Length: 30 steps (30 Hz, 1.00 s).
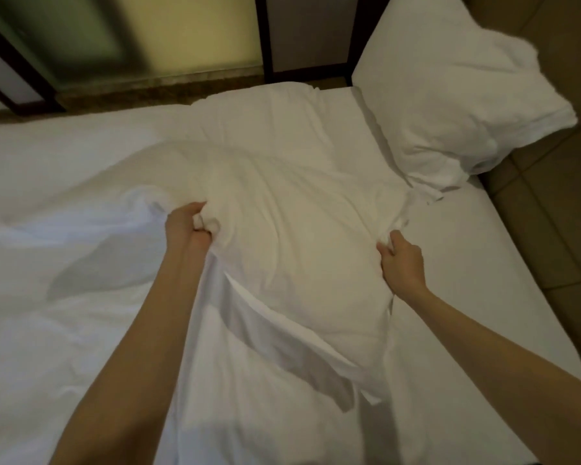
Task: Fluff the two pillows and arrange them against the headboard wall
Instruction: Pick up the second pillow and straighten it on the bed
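Note:
A large white pillow (292, 209) lies in the middle of the bed, creased and bunched. My left hand (188, 229) grips a fistful of its left side. My right hand (401, 260) clutches its right edge. The loose open end of the pillowcase trails toward me between my forearms. A second white pillow (450, 92) leans at the far right, tilted up against the brown headboard wall (557, 196).
The white bed sheet (64, 263) covers the mattress to the left and near me, with soft wrinkles. Dark-framed panels and a yellowish wall (188, 35) stand past the far edge. The mattress edge (503, 250) runs along the headboard wall at right.

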Each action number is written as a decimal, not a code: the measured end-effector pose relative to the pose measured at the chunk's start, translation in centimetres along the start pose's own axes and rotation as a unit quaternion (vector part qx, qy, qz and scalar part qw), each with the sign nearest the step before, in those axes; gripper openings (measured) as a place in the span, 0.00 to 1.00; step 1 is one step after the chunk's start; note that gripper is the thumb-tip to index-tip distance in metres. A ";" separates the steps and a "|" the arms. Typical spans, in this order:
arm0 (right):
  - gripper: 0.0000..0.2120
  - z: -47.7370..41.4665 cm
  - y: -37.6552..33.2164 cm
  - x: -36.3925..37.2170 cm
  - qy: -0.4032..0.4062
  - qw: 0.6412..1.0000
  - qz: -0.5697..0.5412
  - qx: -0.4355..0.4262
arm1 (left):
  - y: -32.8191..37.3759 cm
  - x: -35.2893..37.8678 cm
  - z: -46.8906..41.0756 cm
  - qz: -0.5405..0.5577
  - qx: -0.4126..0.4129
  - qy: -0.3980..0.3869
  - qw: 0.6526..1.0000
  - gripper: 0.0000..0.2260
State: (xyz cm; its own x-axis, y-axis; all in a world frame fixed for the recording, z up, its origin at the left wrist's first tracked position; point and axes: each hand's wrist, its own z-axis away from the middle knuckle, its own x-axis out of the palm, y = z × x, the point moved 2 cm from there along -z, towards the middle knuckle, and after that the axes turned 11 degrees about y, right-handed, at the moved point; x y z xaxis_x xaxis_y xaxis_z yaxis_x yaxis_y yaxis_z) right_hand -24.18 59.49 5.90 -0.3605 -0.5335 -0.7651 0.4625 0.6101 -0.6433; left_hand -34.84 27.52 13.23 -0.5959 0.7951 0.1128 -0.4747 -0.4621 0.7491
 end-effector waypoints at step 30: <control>0.14 1.9 23.1 -11.9 -0.133 0.968 0.050 0.209 | -28.8 2.8 8.9 -0.330 -0.113 -0.066 0.935 0.27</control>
State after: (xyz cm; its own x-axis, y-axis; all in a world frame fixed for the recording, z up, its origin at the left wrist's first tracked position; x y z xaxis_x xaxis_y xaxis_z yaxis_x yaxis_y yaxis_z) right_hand -7.70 78.76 0.20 -0.1021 -0.6494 -0.7535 0.7917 0.4056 -0.4568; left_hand -17.09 46.48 -2.22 -0.0460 0.9710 -0.2344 -0.8447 0.0874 0.5280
